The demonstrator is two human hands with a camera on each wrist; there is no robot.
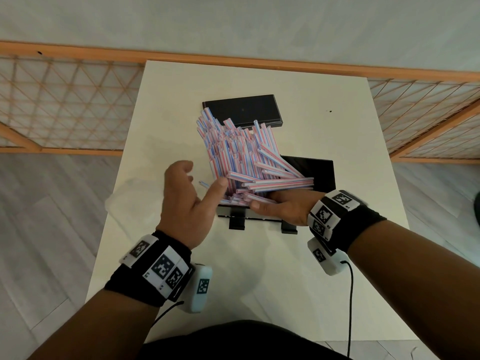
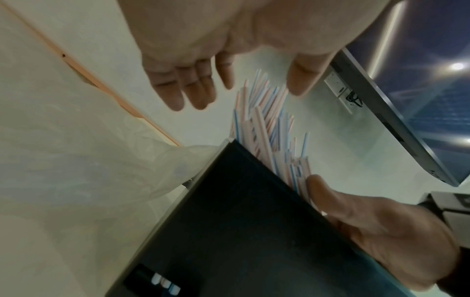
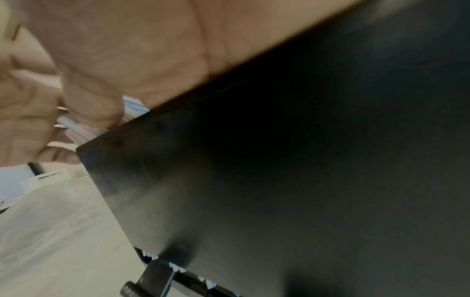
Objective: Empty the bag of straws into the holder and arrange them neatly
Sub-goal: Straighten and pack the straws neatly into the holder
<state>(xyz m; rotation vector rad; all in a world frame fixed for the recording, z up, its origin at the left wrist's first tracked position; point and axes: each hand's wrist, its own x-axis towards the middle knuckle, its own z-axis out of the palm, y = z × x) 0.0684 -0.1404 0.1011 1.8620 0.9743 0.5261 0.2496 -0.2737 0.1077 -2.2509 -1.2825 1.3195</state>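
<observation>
A heap of pink, blue and white striped straws (image 1: 233,152) (image 2: 264,130) stands crookedly in the open black holder (image 1: 322,175) (image 2: 241,221) (image 3: 279,180). Many lean back, and some lie crosswise on top. My left hand (image 1: 187,196) (image 2: 193,90) is open at the left of the heap, its thumb touching the straws. My right hand (image 1: 283,207) (image 2: 381,231) lies flat on the holder's front rim, thumb straight against the straws. Its fingers are hidden under them. The empty clear bag (image 1: 130,201) (image 2: 89,160) lies left of the holder.
The holder's black lid (image 1: 241,110) lies flat behind the straws on the white table (image 1: 337,126). Two black feet (image 1: 236,222) stick out from the holder's front. A wooden lattice screen (image 1: 65,107) stands behind the table. A cable (image 1: 350,294) hangs from my right wrist.
</observation>
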